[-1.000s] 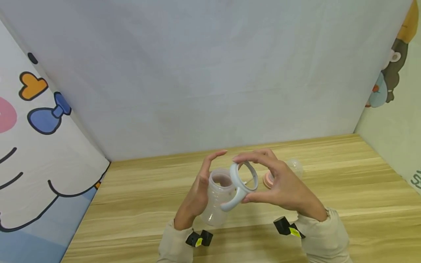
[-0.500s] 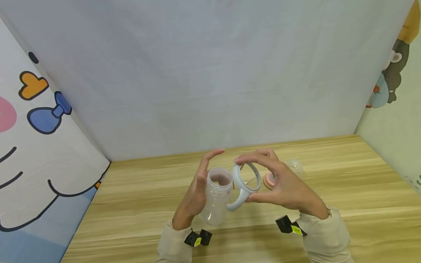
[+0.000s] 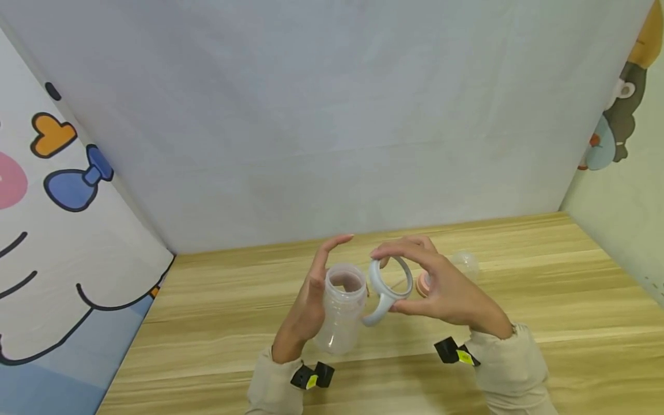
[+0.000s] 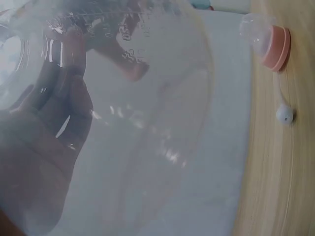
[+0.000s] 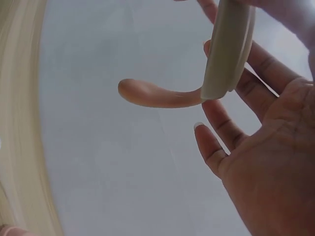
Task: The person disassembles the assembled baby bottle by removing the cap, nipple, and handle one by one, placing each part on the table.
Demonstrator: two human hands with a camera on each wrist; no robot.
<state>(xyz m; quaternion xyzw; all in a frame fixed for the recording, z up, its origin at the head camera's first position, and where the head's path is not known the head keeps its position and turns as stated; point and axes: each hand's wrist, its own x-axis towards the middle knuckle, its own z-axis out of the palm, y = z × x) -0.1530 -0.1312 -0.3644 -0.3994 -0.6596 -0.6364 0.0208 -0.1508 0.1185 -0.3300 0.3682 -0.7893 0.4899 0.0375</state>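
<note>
A clear baby bottle (image 3: pixel 339 323) without a cap stands tilted slightly, its mouth facing up, in my left hand (image 3: pixel 306 305). In the left wrist view, fingers (image 4: pixel 78 103) show through its see-through wall, which bears raised marks. The left index finger sticks out past the bottle's neck. My right hand (image 3: pixel 441 282) pinches a pale handle ring (image 3: pixel 378 282) between thumb and fingertips, just right of the bottle's mouth and apart from it. One curved handle (image 5: pixel 157 96) hangs from that ring. Whether the bottle touches the table is hard to tell.
Behind the right hand lies a pink collar (image 4: pixel 280 48) with a clear dome-like part (image 4: pixel 253 32). A thin straw with a white ball end (image 4: pixel 285 114) comes from it, on the wooden table (image 3: pixel 218 323). A pale cloth wall (image 3: pixel 311 144) rises behind.
The handle ring has moved slightly right, away from the bottle, and its handle has swung up a little. The bottle shifted slightly left, then stayed nearly still.
</note>
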